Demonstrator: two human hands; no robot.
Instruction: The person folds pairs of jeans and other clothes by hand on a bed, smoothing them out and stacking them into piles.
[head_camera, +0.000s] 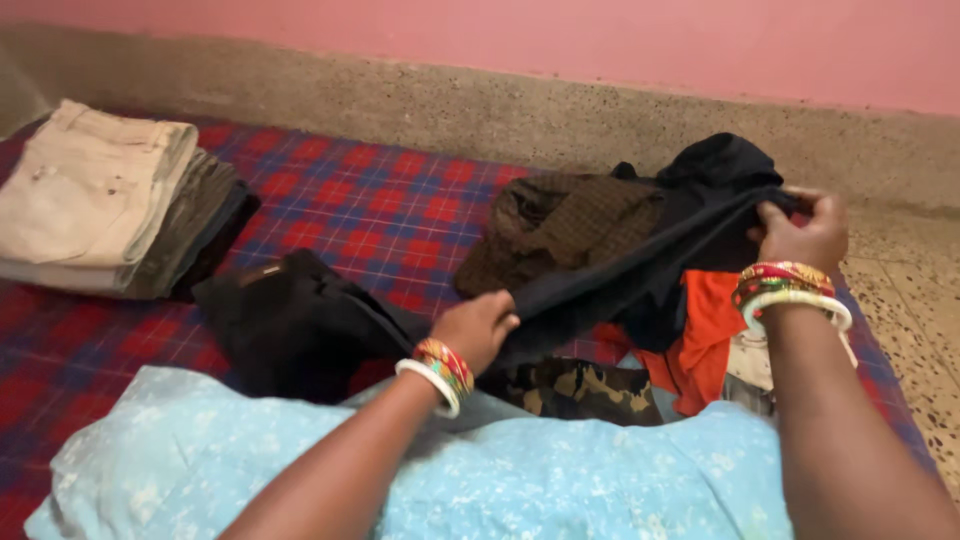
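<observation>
Pink wall, speckled stone ledge behind; red-and-blue checked blanket (380, 215) carries everything. Dark garment (620, 275) is stretched taut between both hands, its long axis running from lower left up to the right, toward the blanket's far right edge. Left hand (478, 328) fist-clamped on the lower end; right hand (805, 235) pinching the upper end. Folded stack (95, 195) at far left corner, well apart; loose pile (565, 225) just behind.

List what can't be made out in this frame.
- Head view: what kind of garment the dark cloth is; it is bunched between the left hand and right hand.
- Orange cloth: mostly covered by the dark cloth and right wrist.
- Folded stack: lower pieces hidden under the cream one.
</observation>
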